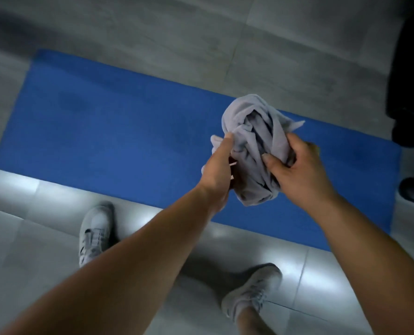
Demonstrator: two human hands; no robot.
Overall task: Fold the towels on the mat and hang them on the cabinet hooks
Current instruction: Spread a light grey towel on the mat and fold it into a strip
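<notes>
blue mat [104,131] on tiled floor | crumpled towel [254,141] gripped between both hands

The towel [251,143] is a plain pale grey, darker in its folds, with no print showing. The mat [118,131] is solid blue without pattern, and the floor [201,32] around it is grey tile with faint mottling, thin darker joints and bright white glare patches. The two shoes [96,230] are light grey with laces, and a black shape [411,68] stands at the right edge.
</notes>
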